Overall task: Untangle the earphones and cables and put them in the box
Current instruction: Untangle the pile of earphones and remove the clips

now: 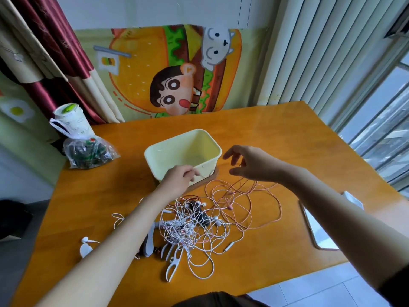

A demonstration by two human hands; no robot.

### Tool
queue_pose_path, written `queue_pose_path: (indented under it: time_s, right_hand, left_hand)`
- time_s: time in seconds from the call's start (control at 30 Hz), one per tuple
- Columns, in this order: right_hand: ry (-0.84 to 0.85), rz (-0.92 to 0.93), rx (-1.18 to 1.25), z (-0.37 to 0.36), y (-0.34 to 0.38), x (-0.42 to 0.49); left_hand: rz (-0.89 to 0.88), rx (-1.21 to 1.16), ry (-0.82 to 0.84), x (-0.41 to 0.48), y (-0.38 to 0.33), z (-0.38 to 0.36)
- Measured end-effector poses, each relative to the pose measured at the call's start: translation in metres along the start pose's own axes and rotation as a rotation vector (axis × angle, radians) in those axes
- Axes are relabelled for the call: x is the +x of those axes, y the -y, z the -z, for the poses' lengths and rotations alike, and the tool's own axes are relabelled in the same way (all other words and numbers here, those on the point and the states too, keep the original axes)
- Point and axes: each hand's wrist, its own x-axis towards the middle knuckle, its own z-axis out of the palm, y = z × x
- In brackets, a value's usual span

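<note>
A pale yellow box (200, 138) stands open in the middle of the orange table, resting on a brown mat. In front of it lies a tangled pile of white earphones and cables (183, 229). A pink earphone cable (250, 207) spreads in loops to the right of the pile. My left hand (178, 179) is at the box's near wall, its fingers pinched on a thin strand. My right hand (250, 163) hovers right of the box and pinches the pink cable, which hangs down from it to the table. A loose white earbud (85, 239) lies at the left.
A clear plastic bag (88, 152) of dark items and a white paper cup (70, 117) sit at the table's back left. A phone (318, 227) lies at the right edge. White plastic cable winders (173, 260) lie under the pile. Curtains and a window surround the table.
</note>
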Motion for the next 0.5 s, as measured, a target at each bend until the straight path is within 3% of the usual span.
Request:
queue_pose_path:
  time_s: [0.07,0.17,0.27,0.4,0.5]
  right_hand:
    - [0.048,0.006,0.049,0.001,0.001,0.000]
    - [0.102,0.045,0.080,-0.002,0.007,0.004]
    - [0.106,0.088,0.072,-0.003,0.007,0.006]
    - [0.111,0.062,0.155,0.002,-0.003,0.002]
    - [0.117,0.035,0.160,0.004,-0.013,0.000]
  left_hand:
    - [0.009,0.007,0.058,0.000,0.003,0.000]
    - [-0.101,-0.353,0.257,-0.005,-0.023,-0.010]
    - [-0.140,-0.553,0.284,-0.004,-0.042,-0.020]
    - [-0.149,-0.441,0.279,-0.003,-0.039,-0.020]
    - [-0.086,-0.385,0.155,0.001,-0.036,-0.014]
